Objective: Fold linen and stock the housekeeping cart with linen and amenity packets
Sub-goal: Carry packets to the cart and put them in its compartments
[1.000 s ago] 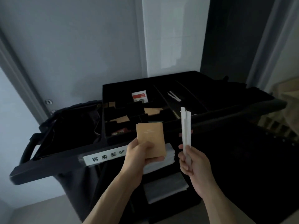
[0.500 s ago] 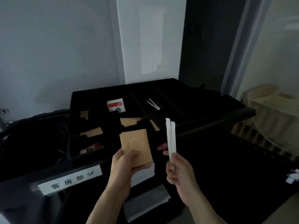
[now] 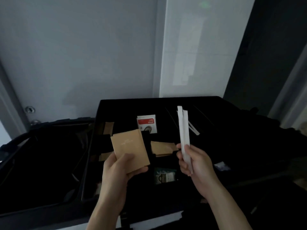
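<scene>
My left hand point(image 3: 118, 171) grips a small stack of tan paper packets point(image 3: 130, 151) by the lower edge, over the black divided tray point(image 3: 207, 101) on top of the housekeeping cart. My right hand point(image 3: 196, 165) pinches two long white paper-wrapped sticks point(image 3: 183, 130), held upright above the tray's middle compartments. In the compartments lie more tan packets point(image 3: 163, 148), a red-and-white packet point(image 3: 147, 123), a dark green tea packet point(image 3: 165, 176) and white sticks point(image 3: 193, 128).
A black bag point(image 3: 41, 163) hangs open at the cart's left end. Behind the cart rise a grey wall point(image 3: 74, 55) and a white panel point(image 3: 191, 47); a dark doorway point(image 3: 265, 55) stands at the right. A white label strip point(image 3: 157, 219) shows on the cart's front edge.
The view has come closer and higher over the cart's tray. Both hands, still holding the tan packets and white sticks, now hover over the compartments instead of in front of the cart.
</scene>
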`<state>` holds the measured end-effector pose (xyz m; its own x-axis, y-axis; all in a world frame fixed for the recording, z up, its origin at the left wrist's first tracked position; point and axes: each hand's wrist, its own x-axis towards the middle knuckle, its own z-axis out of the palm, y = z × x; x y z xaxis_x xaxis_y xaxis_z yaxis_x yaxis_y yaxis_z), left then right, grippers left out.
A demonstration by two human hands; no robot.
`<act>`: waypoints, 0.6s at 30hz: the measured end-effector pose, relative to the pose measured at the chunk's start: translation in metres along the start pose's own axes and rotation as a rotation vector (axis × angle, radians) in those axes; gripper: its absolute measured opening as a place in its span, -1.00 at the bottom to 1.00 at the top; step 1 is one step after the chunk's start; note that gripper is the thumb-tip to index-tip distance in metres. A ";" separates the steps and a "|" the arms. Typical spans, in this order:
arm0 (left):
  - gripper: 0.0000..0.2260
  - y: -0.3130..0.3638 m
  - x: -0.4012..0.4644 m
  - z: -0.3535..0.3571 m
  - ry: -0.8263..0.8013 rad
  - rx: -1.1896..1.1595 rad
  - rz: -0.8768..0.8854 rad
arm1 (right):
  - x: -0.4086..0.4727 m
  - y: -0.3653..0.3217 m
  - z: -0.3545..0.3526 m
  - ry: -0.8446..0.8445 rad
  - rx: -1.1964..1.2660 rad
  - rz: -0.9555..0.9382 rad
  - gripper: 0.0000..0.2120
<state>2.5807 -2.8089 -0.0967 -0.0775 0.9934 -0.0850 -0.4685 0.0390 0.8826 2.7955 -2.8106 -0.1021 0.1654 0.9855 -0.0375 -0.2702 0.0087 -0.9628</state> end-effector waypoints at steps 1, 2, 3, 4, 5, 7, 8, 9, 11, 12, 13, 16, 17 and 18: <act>-0.82 0.001 0.010 0.000 0.000 0.009 0.006 | 0.010 0.000 0.001 -0.009 0.012 0.000 -0.76; -0.82 0.001 0.018 0.001 0.006 0.017 0.009 | 0.018 0.001 0.001 -0.015 0.022 0.003 -0.76; -0.82 0.001 0.025 0.000 0.017 0.026 0.009 | 0.025 0.003 0.000 -0.019 0.025 0.008 -0.75; -0.82 0.001 0.031 -0.001 0.032 0.035 0.012 | 0.031 0.005 -0.001 -0.025 0.021 0.012 -0.73; -0.82 -0.001 0.036 -0.003 0.048 0.042 0.019 | 0.036 0.007 -0.003 -0.033 0.013 0.015 -0.71; -0.84 -0.004 0.045 -0.007 0.080 0.058 0.042 | 0.046 0.012 -0.008 -0.046 -0.014 0.027 -0.68; -0.84 -0.006 0.047 -0.009 0.098 0.067 0.051 | 0.050 0.015 -0.009 -0.053 -0.028 0.035 -0.67; -0.83 -0.009 0.049 -0.010 0.117 0.076 0.060 | 0.054 0.019 -0.011 -0.064 -0.041 0.040 -0.68; -0.83 -0.016 0.051 -0.011 0.161 0.091 0.063 | 0.060 0.025 -0.012 -0.085 -0.069 0.053 -0.70; -0.83 -0.018 0.051 -0.011 0.181 0.093 0.063 | 0.063 0.028 -0.012 -0.099 -0.078 0.058 -0.71; -0.83 -0.021 0.050 -0.010 0.194 0.093 0.065 | 0.066 0.030 -0.012 -0.113 -0.082 0.063 -0.72; -0.83 -0.028 0.049 -0.001 0.226 0.096 0.073 | 0.072 0.032 -0.019 -0.105 -0.050 0.109 -0.75; -0.83 -0.030 0.049 0.005 0.233 0.094 0.082 | 0.075 0.031 -0.023 -0.103 -0.031 0.114 -0.75; -0.83 -0.032 0.050 0.012 0.236 0.088 0.086 | 0.080 0.029 -0.028 -0.102 -0.015 0.110 -0.76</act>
<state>2.6023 -2.7589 -0.1236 -0.3211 0.9412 -0.1046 -0.3743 -0.0247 0.9270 2.8277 -2.7365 -0.1411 0.0377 0.9925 -0.1166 -0.2670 -0.1024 -0.9582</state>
